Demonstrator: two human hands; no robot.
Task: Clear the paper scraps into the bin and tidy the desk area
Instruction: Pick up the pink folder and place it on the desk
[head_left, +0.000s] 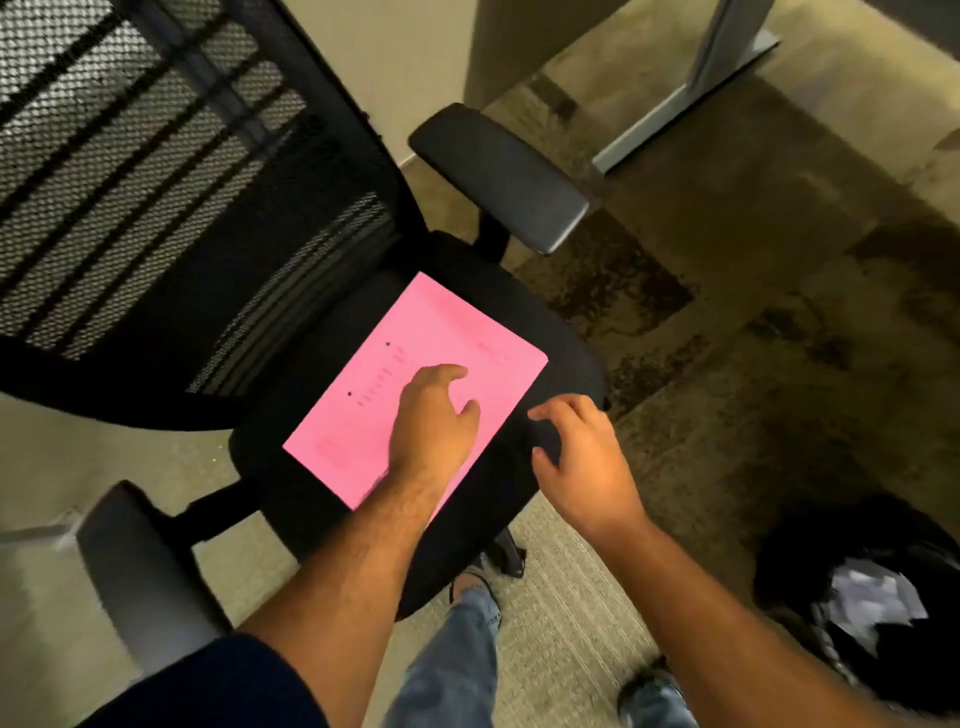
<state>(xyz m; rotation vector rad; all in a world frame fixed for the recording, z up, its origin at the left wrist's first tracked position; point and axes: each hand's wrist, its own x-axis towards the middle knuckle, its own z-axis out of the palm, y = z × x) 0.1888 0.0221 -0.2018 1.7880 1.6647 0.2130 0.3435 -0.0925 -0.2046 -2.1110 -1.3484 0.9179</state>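
Head view: your left hand (434, 423) presses spread fingers (447, 373) flat on the pink sheet (415, 384) lying on the chair seat (291, 467); your right hand (582, 457) hovers beside them, fingers curled, holding nothing. Bin (857, 597) sits far right of the fingers.

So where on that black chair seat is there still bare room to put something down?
Bare strips of black seat cushion border the pink paper sheet toward the right armrest and along the near edge under the right hand. The middle is crowded: the left hand presses there.

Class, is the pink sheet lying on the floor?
No: the pink sheet lies flat on the chair seat, under the left hand.
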